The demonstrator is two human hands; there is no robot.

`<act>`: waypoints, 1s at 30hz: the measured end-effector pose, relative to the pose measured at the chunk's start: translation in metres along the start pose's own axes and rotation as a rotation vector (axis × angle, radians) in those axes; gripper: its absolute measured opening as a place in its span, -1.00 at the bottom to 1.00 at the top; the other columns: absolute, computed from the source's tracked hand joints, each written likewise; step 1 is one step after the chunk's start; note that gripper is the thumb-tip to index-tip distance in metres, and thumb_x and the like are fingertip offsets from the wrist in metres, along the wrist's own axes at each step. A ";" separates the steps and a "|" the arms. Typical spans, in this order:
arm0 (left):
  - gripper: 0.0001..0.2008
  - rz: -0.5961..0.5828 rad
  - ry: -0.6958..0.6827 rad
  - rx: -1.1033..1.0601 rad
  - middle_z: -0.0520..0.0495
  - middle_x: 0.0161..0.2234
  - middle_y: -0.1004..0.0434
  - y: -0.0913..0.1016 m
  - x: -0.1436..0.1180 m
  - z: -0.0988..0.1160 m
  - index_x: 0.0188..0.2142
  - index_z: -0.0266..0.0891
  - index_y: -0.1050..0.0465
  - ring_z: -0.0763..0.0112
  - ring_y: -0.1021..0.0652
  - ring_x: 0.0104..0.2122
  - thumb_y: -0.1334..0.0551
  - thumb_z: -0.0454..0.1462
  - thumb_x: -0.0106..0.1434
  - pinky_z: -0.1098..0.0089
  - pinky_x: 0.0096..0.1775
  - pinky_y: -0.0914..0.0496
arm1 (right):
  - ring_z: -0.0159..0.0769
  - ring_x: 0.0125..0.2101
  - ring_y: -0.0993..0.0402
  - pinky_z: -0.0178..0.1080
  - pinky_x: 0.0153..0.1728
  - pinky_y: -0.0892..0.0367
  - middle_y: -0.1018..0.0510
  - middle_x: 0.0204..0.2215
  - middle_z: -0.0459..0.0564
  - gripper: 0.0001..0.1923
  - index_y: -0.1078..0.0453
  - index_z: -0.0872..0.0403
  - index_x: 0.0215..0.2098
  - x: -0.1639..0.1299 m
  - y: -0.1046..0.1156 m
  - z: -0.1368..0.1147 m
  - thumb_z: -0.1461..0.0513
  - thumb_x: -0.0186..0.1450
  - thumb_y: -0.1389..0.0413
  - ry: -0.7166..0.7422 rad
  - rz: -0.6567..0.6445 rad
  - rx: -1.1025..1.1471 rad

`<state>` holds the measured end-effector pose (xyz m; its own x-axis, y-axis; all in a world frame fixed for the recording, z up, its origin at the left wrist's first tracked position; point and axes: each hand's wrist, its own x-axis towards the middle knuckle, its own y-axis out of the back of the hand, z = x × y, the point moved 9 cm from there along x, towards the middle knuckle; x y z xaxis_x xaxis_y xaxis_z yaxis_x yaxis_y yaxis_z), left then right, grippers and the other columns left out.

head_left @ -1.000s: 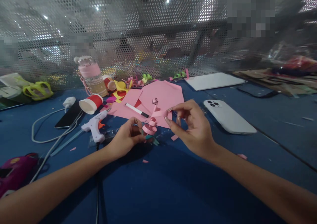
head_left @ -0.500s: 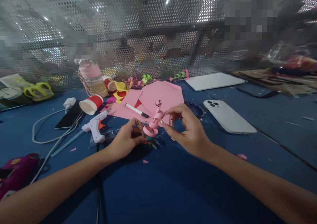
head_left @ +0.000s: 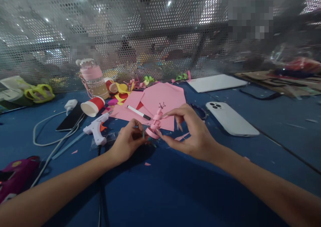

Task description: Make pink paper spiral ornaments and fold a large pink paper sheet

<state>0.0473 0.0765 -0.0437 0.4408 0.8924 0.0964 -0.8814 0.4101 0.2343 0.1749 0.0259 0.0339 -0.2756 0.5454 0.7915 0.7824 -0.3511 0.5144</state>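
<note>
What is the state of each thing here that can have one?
Pink paper craft: tilted, between left hand and right hand
Marker: capped, lying
Red paper cup: on its side
Glue gun: lying sideways
White smartphone: camera side up
Black smartphone: lying flat
Water bottle: upright

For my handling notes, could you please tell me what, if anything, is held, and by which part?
The left hand holds the pink paper craft by its base's left side; whether the right hand also touches it is unclear.

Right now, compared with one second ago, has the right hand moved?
Yes. The right hand has shifted slightly left in the view, away from the white phone lying on the blue table.
</note>
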 end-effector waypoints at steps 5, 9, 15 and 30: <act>-0.76 -0.012 -0.010 0.070 0.08 -0.56 -0.45 -0.001 -0.001 0.003 -0.41 -0.21 -0.08 0.51 -0.48 -0.53 -0.21 -0.34 0.06 0.52 -0.49 -0.31 | -0.32 -0.44 -0.23 -0.26 -0.51 -0.20 -0.27 -0.44 -0.06 -0.69 -0.22 0.01 -0.19 -0.003 -0.011 -0.004 0.31 0.09 -0.12 0.050 -0.103 -0.050; -0.75 -0.007 0.002 0.085 0.07 -0.56 -0.45 0.000 -0.002 0.002 -0.42 -0.20 -0.07 0.49 -0.49 -0.52 -0.21 -0.33 0.06 0.50 -0.48 -0.31 | -0.26 -0.35 -0.26 -0.23 -0.46 -0.24 -0.29 -0.42 -0.03 -0.71 -0.23 0.02 -0.19 -0.003 -0.014 -0.003 0.33 0.10 -0.10 0.050 -0.132 -0.064; -0.76 0.007 -0.001 0.128 0.06 -0.55 -0.47 0.001 -0.001 0.002 -0.42 -0.20 -0.09 0.46 -0.51 -0.52 -0.21 -0.32 0.06 0.49 -0.47 -0.32 | -0.36 -0.48 -0.24 -0.27 -0.52 -0.22 -0.34 -0.41 -0.05 -0.78 -0.25 0.01 -0.25 -0.003 -0.010 -0.003 0.35 0.13 -0.08 0.024 -0.084 -0.043; -0.72 0.046 0.049 -0.069 0.14 -0.60 -0.38 0.003 0.002 -0.006 -0.45 -0.21 -0.08 0.50 -0.51 -0.54 -0.26 -0.33 0.00 0.50 -0.47 -0.35 | -0.43 -0.57 -0.17 -0.29 -0.55 -0.18 -0.22 -0.54 -0.16 -0.74 -0.24 0.02 -0.27 -0.003 0.006 0.000 0.35 0.07 -0.10 -0.061 0.089 0.066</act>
<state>0.0442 0.0809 -0.0485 0.3919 0.9182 0.0574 -0.9110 0.3786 0.1636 0.1810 0.0220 0.0346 -0.1707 0.5608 0.8102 0.8376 -0.3504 0.4190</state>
